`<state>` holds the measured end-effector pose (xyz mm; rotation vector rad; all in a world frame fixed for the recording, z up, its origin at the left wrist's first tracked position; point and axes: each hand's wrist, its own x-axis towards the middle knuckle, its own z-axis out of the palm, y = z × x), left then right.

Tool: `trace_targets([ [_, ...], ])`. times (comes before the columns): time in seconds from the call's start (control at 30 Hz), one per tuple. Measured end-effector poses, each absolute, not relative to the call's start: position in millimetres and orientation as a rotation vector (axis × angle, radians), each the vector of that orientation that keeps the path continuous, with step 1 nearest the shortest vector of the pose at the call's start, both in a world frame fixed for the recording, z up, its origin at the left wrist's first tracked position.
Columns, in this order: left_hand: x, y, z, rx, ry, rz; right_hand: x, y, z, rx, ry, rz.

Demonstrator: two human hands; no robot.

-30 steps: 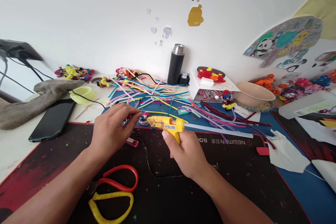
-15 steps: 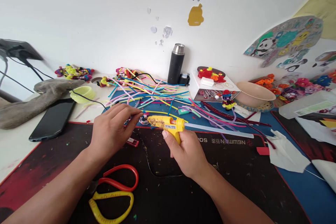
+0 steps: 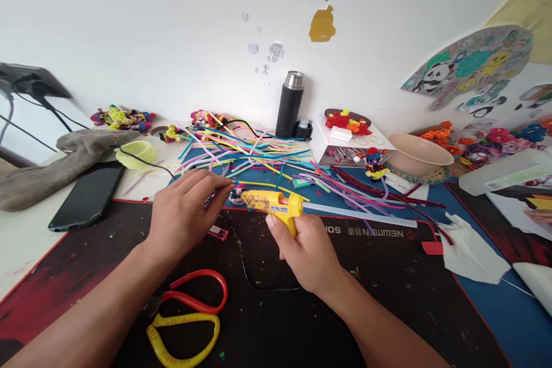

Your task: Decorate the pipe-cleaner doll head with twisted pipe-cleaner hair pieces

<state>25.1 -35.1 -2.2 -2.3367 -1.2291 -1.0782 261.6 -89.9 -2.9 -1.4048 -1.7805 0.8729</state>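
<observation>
My right hand [image 3: 308, 247] is wrapped around the grip of a yellow hot glue gun [image 3: 276, 202], thumb towards me. A long translucent glue stick [image 3: 362, 214] juts from its back end to the right. The gun's nozzle points left, close against a small pipe-cleaner figure [image 3: 237, 194]. My left hand [image 3: 185, 207] is closed in a pinch at that figure; its fingers hide much of it. Below my left hand, scissors [image 3: 200, 305] with one red and one yellow handle lie on the black desk mat [image 3: 267, 328].
Loose pipe cleaners [image 3: 254, 152] spread across the back. A black thermos [image 3: 290, 104] stands by the wall. A finished figure [image 3: 375, 164] stands before a white box [image 3: 357, 152]. Left lie a phone [image 3: 88, 195] and green bowls [image 3: 137, 155]. Another person's hand [image 3: 539, 216] shows at the right edge.
The glue gun's nozzle has shifted very slightly left, towards the figure. Another person's hand has come into view at the right edge. Both my hands are otherwise nearly still.
</observation>
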Motion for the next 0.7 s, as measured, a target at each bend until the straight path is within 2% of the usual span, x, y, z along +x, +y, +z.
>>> trace_targets([
  [0.7,24.0,-34.9,-2.9,-2.332,-1.283,-1.095,261.8,-89.6,-1.1,-1.442,-1.808,0.870],
])
